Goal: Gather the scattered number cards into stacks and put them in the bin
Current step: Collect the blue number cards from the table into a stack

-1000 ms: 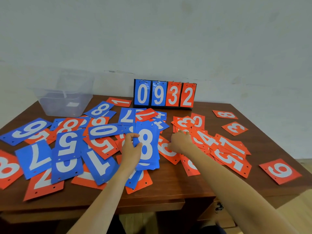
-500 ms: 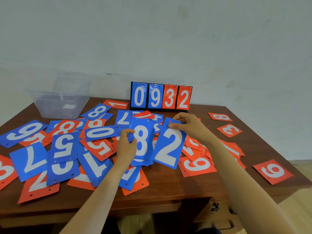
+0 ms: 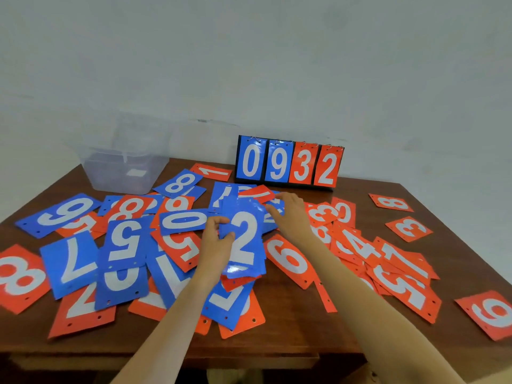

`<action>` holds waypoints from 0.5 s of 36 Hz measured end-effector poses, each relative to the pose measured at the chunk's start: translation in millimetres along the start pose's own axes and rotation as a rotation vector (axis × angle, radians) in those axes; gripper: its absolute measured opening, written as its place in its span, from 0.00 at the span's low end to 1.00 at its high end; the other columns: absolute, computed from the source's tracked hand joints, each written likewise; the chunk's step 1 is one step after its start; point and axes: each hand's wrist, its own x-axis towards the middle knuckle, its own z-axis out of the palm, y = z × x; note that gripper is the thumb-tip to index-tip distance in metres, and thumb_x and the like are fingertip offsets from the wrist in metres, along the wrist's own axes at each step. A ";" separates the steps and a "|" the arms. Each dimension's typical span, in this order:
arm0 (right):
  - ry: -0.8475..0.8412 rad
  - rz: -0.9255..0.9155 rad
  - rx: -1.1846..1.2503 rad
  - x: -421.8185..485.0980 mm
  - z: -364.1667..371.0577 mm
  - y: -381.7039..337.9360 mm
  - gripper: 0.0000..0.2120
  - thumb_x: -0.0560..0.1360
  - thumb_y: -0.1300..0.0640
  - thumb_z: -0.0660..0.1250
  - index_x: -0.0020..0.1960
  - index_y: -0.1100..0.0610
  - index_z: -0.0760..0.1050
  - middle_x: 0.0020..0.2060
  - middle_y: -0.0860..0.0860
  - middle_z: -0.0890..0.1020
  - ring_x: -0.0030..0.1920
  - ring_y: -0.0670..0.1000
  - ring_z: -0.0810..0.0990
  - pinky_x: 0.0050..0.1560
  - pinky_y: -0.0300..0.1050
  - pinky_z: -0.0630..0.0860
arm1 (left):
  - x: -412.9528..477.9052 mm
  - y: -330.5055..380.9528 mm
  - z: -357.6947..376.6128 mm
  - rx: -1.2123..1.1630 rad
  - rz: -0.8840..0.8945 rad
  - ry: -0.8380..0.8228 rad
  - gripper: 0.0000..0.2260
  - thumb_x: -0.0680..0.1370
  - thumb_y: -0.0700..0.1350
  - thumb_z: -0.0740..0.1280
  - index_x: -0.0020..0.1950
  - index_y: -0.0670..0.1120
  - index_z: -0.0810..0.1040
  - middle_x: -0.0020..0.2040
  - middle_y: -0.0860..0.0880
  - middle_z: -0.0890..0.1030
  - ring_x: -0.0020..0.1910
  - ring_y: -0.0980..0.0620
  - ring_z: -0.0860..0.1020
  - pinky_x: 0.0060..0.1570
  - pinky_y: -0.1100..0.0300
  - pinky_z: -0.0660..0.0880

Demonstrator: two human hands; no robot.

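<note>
Plain indoor room, exact kind unclear. Bare pale wall (image 3: 249,65). Dark wooden tabletop (image 3: 291,322) against it, strewn with number cards (image 3: 182,221). Flip scoreboard (image 3: 288,164) at far edge; clear plastic bin (image 3: 124,173) at far left corner.

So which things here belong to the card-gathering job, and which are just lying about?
Job: left hand gripping the blue stack topped by a 2; right hand on the cards behind it; scattered number cards; clear bin.
Lying about: flip scoreboard reading 0932; wooden table.
</note>
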 end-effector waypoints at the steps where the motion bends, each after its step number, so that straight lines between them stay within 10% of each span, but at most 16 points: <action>1: -0.076 0.004 -0.058 4.7 6.6 7.5 0.19 0.79 0.52 0.62 0.67 0.59 0.70 0.65 0.55 0.73 0.67 0.55 0.67 0.64 0.45 0.64 | 3.1 -0.7 -3.6 0.000 0.005 0.031 0.11 0.78 0.36 0.63 0.56 0.49 0.70 0.54 0.52 0.74 0.47 0.54 0.79 0.41 0.54 0.81; 9: -0.581 0.039 -0.305 20.7 35.1 31.9 0.35 0.77 0.41 0.60 0.78 0.50 0.48 0.77 0.53 0.48 0.77 0.56 0.43 0.75 0.56 0.46 | 17.9 -9.9 -14.0 0.034 0.017 0.134 0.11 0.78 0.35 0.62 0.56 0.48 0.69 0.50 0.49 0.76 0.39 0.54 0.76 0.37 0.57 0.75; 18: -0.610 0.049 -0.367 14.3 30.8 18.4 0.29 0.76 0.39 0.60 0.68 0.57 0.67 0.67 0.55 0.70 0.62 0.54 0.74 0.58 0.48 0.73 | 14.0 -7.6 -14.4 0.026 -0.003 0.120 0.11 0.78 0.35 0.62 0.55 0.49 0.70 0.49 0.52 0.75 0.42 0.54 0.77 0.46 0.44 0.78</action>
